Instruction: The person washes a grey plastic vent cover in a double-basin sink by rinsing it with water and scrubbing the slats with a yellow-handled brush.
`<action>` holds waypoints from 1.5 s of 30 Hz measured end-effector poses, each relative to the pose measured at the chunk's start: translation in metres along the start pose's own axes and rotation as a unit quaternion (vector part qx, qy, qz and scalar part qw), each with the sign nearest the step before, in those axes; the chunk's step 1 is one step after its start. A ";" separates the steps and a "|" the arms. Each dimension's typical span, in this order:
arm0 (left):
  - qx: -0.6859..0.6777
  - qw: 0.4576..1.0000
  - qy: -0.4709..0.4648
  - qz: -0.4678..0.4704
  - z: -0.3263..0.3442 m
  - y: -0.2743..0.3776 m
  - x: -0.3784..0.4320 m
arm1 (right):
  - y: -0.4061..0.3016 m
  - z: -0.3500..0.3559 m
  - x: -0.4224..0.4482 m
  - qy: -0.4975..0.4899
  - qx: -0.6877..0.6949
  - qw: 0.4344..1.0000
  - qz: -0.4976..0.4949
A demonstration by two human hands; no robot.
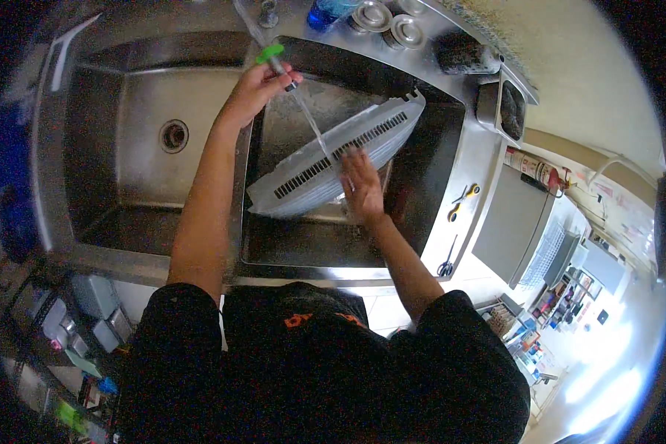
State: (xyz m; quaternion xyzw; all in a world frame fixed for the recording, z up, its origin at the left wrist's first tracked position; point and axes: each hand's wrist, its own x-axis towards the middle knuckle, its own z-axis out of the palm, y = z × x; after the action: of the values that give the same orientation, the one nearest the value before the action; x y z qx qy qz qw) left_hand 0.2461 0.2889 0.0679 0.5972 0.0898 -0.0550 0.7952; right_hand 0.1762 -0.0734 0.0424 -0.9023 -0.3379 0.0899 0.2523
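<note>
My left hand (258,91) grips the end of a faucet spout or hose (278,67) fitted with a green collar (270,54). A stream of water (312,122) runs from it onto a grey vented cover (305,158), apparently plastic, with a long row of dark slots. The cover lies diagonally in the right sink basin (305,244). Over its near side, my right hand (362,186) is blurred, its palm flat and fingers extended, holding nothing. Whether those fingertips touch the surface I cannot tell.
To the left is a second steel basin (144,122) with a drain (174,136). Round metal lids (408,31) and a bottle of blue liquid (323,16) stand behind. Yellow-handled scissors (463,202) and dark-handled scissors (447,263) lie on the right ledge, near a steel container (491,105).
</note>
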 end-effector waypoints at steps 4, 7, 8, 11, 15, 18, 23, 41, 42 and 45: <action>0.002 1.000 -0.010 -0.001 0.007 -0.002 0.006 | -0.006 0.023 -0.037 -0.097 -0.137 0.982 -0.082; 0.036 0.999 0.001 -0.014 0.003 0.000 0.003 | -0.006 0.006 -0.027 -0.087 -0.053 0.994 -0.033; 0.038 0.999 0.002 -0.015 0.001 0.000 0.001 | -0.013 -0.002 -0.020 -0.087 -0.050 0.994 -0.034; 0.029 0.999 0.009 -0.020 -0.001 -0.005 0.002 | -0.025 -0.016 -0.007 0.024 -0.158 0.986 0.055; 0.005 1.000 0.022 0.009 0.008 -0.005 0.006 | -0.019 -0.002 -0.004 0.142 -0.043 0.980 0.129; 0.000 0.999 0.043 0.021 0.030 -0.003 0.012 | 0.010 0.029 -0.018 0.295 0.146 0.904 0.274; -0.073 0.992 0.090 0.057 0.052 -0.018 0.026 | 0.039 0.034 -0.029 0.316 0.489 0.687 0.434; -0.037 0.987 0.147 0.058 0.056 -0.049 0.031 | 0.085 -0.150 -0.294 0.219 -0.325 0.794 0.465; -0.035 0.986 0.150 0.059 0.054 -0.049 0.030 | 0.090 -0.148 -0.289 0.224 -0.237 0.813 0.483; -0.004 0.983 0.182 0.031 0.032 -0.049 0.023 | 0.111 -0.148 -0.220 0.216 -0.115 0.843 0.479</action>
State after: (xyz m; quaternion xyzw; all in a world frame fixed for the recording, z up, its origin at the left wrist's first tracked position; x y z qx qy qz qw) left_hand 0.2614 0.2447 0.0260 0.5963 0.2143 0.0798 0.7695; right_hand 0.1218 -0.3476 0.1098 -0.9710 0.1912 -0.0371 0.1389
